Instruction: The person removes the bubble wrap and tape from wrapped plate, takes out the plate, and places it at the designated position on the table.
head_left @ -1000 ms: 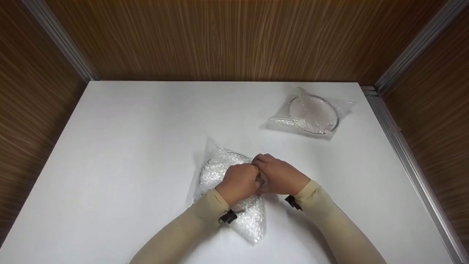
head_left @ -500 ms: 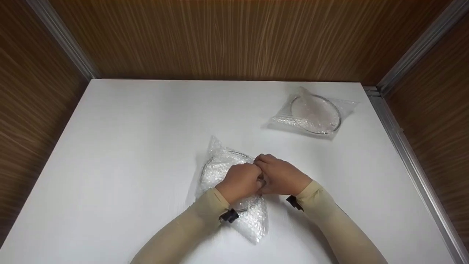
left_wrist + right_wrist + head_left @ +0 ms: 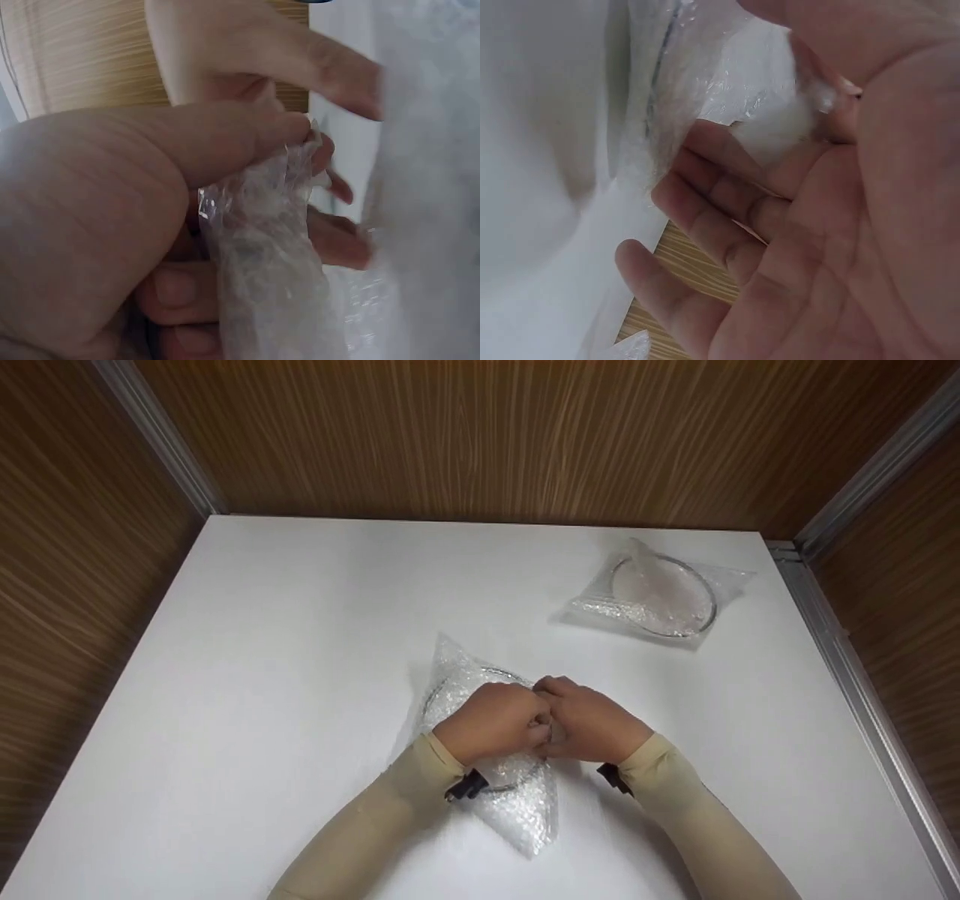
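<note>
A clear bubble-wrap bag (image 3: 517,810) with a dark ring-shaped outline inside lies at the table's front middle, partly hidden under both hands. My left hand (image 3: 491,724) pinches a crumpled part of its plastic (image 3: 274,255) between thumb and curled fingers, as the left wrist view shows. Close against it, my right hand (image 3: 596,724) is at the bag's right side. In the right wrist view the right fingers (image 3: 712,217) are extended and loosely bent beside the plastic, and a small whitish piece (image 3: 776,127) shows near the index finger. Thumb and fingers of that hand stand apart.
Another clear bubble-wrap bag (image 3: 667,596) with a dark ring outline lies at the back right of the white table (image 3: 300,645). Wood-grain panels (image 3: 480,442) stand behind and at both sides. A metal rail (image 3: 855,675) runs along the right edge.
The head view has shifted slightly. My left hand has turned a little over the bag, and its knuckles sit slightly higher. The bag stays in about the same place.
</note>
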A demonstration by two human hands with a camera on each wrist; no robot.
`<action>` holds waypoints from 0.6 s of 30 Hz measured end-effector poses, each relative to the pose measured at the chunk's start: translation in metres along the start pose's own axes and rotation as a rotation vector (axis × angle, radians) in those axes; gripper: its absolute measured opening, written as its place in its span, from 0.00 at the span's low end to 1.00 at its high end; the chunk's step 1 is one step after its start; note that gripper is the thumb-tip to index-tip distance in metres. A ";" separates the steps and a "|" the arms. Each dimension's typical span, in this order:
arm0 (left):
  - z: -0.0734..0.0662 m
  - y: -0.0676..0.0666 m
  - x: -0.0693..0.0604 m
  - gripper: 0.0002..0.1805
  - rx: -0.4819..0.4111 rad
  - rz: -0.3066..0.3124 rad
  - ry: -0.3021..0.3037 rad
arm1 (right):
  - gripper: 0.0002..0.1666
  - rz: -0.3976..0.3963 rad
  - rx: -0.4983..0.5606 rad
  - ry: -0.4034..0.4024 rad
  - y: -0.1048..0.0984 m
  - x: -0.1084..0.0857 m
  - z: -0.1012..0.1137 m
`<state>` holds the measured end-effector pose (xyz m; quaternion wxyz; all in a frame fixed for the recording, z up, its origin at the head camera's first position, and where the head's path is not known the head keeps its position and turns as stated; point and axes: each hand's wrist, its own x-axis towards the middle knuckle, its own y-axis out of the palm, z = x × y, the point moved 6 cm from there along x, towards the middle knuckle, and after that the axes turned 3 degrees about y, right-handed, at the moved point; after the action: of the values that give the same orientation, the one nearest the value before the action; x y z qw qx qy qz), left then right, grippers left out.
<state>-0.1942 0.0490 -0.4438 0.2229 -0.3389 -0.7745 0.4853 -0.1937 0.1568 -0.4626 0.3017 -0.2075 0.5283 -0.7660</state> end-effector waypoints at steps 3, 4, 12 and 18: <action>-0.004 -0.010 -0.004 0.10 0.009 -0.015 0.025 | 0.35 0.007 -0.026 0.009 0.000 -0.003 0.003; -0.005 -0.013 -0.006 0.10 0.005 -0.018 0.028 | 0.36 0.006 -0.034 0.010 0.000 -0.004 0.005; 0.003 -0.045 -0.022 0.16 -0.011 -0.070 -0.050 | 0.27 -0.046 -0.150 -0.048 -0.003 -0.005 0.025; 0.006 -0.060 -0.029 0.09 0.031 -0.153 -0.053 | 0.40 -0.035 -0.215 -0.165 0.002 -0.004 0.046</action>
<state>-0.1973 0.0057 -0.3932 0.2440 -0.2625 -0.7962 0.4876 -0.1609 0.1281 -0.4478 0.3069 -0.3101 0.5770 -0.6905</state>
